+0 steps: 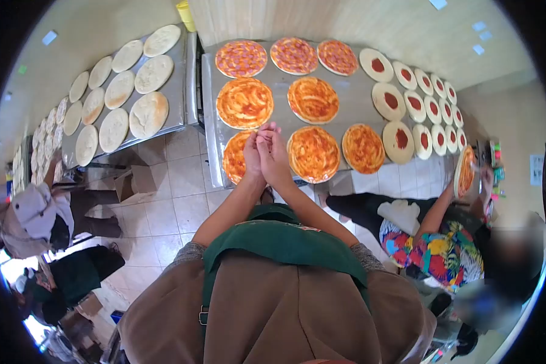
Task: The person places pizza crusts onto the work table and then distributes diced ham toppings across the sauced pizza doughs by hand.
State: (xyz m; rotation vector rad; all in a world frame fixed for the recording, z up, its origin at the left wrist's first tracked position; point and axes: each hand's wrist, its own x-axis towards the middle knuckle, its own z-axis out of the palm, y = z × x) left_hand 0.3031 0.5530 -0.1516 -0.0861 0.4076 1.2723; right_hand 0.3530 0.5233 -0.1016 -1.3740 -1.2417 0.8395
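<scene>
My left hand (pixel 253 156) and my right hand (pixel 273 153) are together, touching, with their fingers closed against each other. Whatever they hold between them, if anything, is hidden. Both are over the front edge of a metal table (pixel 346 67), partly covering a sauced pizza base (pixel 233 159). Just right of my hands lies another base spread with orange-red sauce (pixel 313 154). Behind my fingers is a third sauced base (pixel 244 103), with one more (pixel 313 99) to its right. At the back are pizzas with pink and yellow topping (pixel 293 56).
Further right, several pale bases (pixel 389 102) each carry a dab of red sauce. A co-worker (pixel 437 249) at the right holds a sauced base (pixel 465 171). Plain bases (pixel 153 74) cover the left table (pixel 177 103). Other people (pixel 33 215) stand at left, near a cardboard box (pixel 134 184).
</scene>
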